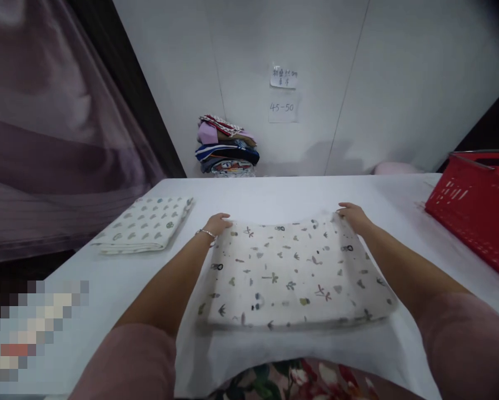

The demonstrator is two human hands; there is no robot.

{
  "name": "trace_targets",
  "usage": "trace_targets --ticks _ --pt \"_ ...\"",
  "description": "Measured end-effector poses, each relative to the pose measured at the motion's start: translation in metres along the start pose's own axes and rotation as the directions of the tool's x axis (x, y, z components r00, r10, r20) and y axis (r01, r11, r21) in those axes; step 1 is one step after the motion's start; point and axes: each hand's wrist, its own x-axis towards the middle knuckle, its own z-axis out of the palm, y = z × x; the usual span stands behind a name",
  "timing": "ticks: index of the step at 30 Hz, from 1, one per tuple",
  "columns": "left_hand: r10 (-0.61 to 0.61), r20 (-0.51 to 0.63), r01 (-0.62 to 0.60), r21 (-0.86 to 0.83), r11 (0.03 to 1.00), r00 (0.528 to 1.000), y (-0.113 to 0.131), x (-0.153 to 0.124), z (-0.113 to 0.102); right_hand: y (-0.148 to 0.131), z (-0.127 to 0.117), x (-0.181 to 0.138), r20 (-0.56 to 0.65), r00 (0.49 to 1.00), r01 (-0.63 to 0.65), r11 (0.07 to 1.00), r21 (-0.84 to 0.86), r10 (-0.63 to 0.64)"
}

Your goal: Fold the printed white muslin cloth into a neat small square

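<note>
Soft, light, floppy folded cloth (295,272), best pinched at far corners, where left hand (218,224) and right hand (355,216) already grip.

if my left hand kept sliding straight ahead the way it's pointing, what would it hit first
Probably nothing on the table: ahead of the left hand, at the far left corner of the printed cloth, the tabletop shows bare to its far edge. Beyond stands the stack of folded fabrics, though depth is unclear.

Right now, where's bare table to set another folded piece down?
Bare patches: between the folded cloth under both hands and the second folded cloth; the far strip toward the wall stack; between right hand and red basket. Crowded: front centre, left hand included.
</note>
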Motion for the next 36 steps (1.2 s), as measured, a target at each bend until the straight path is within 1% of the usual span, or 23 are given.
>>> trace_targets --ticks 3,5,7,10,13,15,17,19,21,23,25,26,28,30,32,33,34,36 --pt "-0.023 -0.016 0.024 0.023 0.999 1.000 -0.006 0.030 0.001 0.005 0.007 0.026 -0.022 1.000 0.015 1.000 -0.021 -0.015" --pt "-0.022 -0.054 0.024 0.044 0.999 0.998 -0.008 0.049 0.002 0.006 0.012 0.042 -0.051 0.996 0.063 0.995 -0.076 -0.067" --pt "-0.013 -0.089 0.021 0.082 0.996 0.996 -0.012 0.063 0.009 0.008 0.020 0.054 -0.080 0.989 0.107 0.981 -0.159 -0.121" --pt "0.000 -0.102 0.015 0.146 0.989 0.995 -0.021 0.076 0.025 0.017 0.035 0.063 -0.086 0.984 0.133 0.960 -0.247 -0.159" --pt "0.022 -0.109 -0.002 0.188 0.982 0.994 -0.030 0.080 0.039 0.028 0.045 0.064 -0.070 0.976 0.174 0.931 -0.321 -0.207" --pt "0.041 -0.110 -0.017 0.213 0.977 0.993 -0.034 0.078 0.042 0.033 0.047 0.062 -0.040 0.967 0.215 0.891 -0.399 -0.251" --pt "0.088 -0.120 -0.052 0.274 0.960 0.989 -0.035 0.073 0.042 0.035 0.046 0.059 0.007 0.956 0.256 0.818 -0.515 -0.295" --pt "0.162 -0.138 -0.100 0.374 0.922 0.977 -0.034 0.063 0.042 0.033 0.043 0.054 0.041 0.945 0.276 0.723 -0.634 -0.326" --pt "0.264 -0.136 -0.167 0.488 0.857 0.955 -0.030 0.047 0.044 0.027 0.040 0.047 0.055 0.920 0.310 0.633 -0.709 -0.388" --pt "0.375 -0.081 -0.264 0.576 0.774 0.923 -0.026 0.028 0.049 0.017 0.039 0.034 0.116 0.865 0.406 0.546 -0.733 -0.488" --pt "0.462 0.024 -0.375 0.623 0.687 0.886 -0.021 0.008 0.058 0.005 0.042 0.016 0.244 0.790 0.539 0.448 -0.713 -0.563" --pt "0.482 0.081 -0.419 0.631 0.653 0.873 -0.019 0.000 0.063 -0.001 0.046 0.005 0.322 0.757 0.598 0.406 -0.691 -0.568" --pt "0.480 0.181 -0.476 0.631 0.613 0.858 -0.013 -0.012 0.073 -0.012 0.059 -0.017 0.473 0.706 0.687 0.346 -0.640 -0.527" --pt "0.452 0.251 -0.500 0.625 0.599 0.856 -0.009 -0.017 0.083 -0.019 0.076 -0.035 0.595 0.652 0.753 0.312 -0.580 -0.469" --pt "0.404 0.276 -0.483 0.621 0.617 0.872 -0.008 -0.016 0.091 -0.022 0.093 -0.044 0.675 0.601 0.799 0.301 -0.521 -0.428" --pt "0.379 0.277 -0.466 0.620 0.632 0.883 -0.008 -0.014 0.093 -0.022 0.101 -0.046 0.696 0.592 0.806 0.311 -0.504 -0.406" --pt "0.358 0.273 -0.448 0.619 0.646 0.893 -0.010 -0.012 0.095 -0.021 0.107 -0.045 0.707 0.595 0.802 0.329 -0.498 -0.381" --pt "0.342 0.266 -0.432 0.614 0.661 0.901 -0.013 -0.009 0.096 -0.018 0.114 -0.041 0.703 0.628 0.773 0.374 -0.513 -0.334"
